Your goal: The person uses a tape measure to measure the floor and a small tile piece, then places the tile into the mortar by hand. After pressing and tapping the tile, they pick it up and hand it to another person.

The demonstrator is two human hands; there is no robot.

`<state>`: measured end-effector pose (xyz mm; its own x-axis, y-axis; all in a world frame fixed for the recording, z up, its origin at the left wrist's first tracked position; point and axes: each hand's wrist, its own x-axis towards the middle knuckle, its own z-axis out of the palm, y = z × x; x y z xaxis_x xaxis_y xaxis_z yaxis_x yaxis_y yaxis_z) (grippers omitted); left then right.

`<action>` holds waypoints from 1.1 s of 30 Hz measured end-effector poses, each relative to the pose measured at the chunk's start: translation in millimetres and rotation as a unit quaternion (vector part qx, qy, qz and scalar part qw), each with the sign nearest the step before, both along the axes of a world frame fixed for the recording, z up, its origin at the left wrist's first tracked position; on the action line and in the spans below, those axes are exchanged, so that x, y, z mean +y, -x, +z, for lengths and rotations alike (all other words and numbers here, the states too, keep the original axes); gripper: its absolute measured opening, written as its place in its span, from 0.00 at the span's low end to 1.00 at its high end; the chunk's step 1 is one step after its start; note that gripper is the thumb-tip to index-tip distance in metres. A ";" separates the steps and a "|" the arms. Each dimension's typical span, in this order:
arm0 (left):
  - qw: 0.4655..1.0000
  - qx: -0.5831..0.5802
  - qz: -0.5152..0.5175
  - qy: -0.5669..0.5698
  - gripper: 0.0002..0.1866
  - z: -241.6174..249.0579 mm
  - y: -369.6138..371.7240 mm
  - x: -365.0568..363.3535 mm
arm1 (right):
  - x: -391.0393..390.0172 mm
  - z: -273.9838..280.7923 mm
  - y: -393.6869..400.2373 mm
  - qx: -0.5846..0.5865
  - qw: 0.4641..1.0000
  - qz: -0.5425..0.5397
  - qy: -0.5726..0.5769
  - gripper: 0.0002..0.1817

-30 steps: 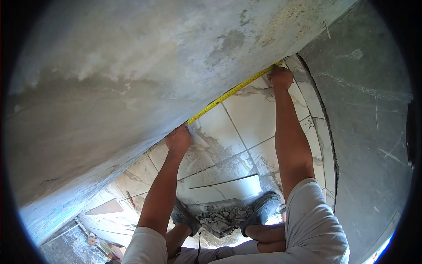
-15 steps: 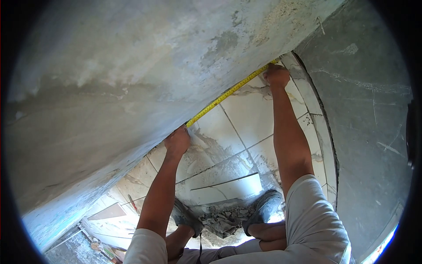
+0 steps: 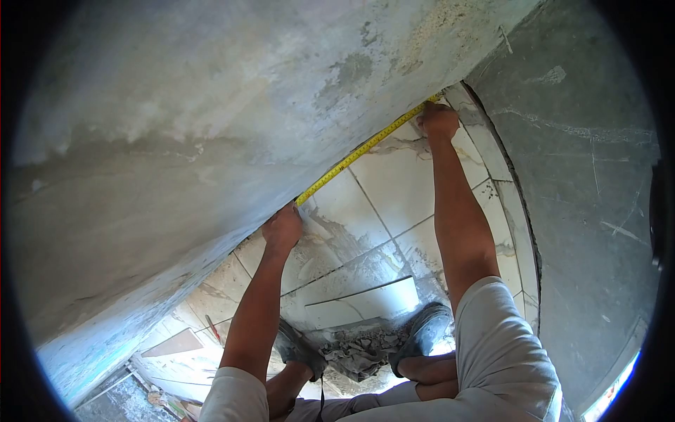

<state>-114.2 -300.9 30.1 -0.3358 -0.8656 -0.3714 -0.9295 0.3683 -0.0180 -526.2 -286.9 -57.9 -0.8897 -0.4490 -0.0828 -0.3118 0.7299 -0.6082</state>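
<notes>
A yellow tape measure [image 3: 358,152] is stretched along the foot of the plastered wall, over the floor tiles. My left hand [image 3: 283,226] is closed at its near end; the tape's case, if there, is hidden by the fingers. Close to the corner, my right hand [image 3: 439,121] is closed on the far end of the blade, with a short bit of yellow showing past the fingers. Beneath the tape lie marbled white floor tiles [image 3: 387,184], smeared with grey dust.
The grey wall [image 3: 211,141] rises on the left and another grey wall [image 3: 583,141] on the right. A loose cut tile strip [image 3: 365,304] lies before my shoes. Rubble [image 3: 362,352] is heaped between them. A red-handled tool [image 3: 212,328] rests at the lower left.
Almost nothing differs. My right hand appears shifted very slightly left, along with a small shift of the whole view; the tape stays stretched between both hands.
</notes>
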 end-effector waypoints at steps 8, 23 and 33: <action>1.000 0.012 0.011 -0.002 0.13 -1.5 -0.5 0.4 | -0.4 0.1 2.0 0.015 0.995 0.023 -0.093 0.20; 0.968 0.234 -0.018 -0.083 0.10 2.0 -53.6 14.9 | 25.1 53.3 -42.4 -0.317 0.894 -0.077 0.307 0.18; 0.900 0.282 -0.093 -0.320 0.12 109.4 -194.6 85.4 | 59.0 62.9 -254.5 0.067 0.917 0.393 -0.025 0.36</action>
<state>80.4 -215.5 139.5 -0.7434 -0.4443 -0.4999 -0.6463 0.2848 0.7080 -271.7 -227.9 5.0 -0.2963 -0.9545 -0.0343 -0.8228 0.2733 -0.4983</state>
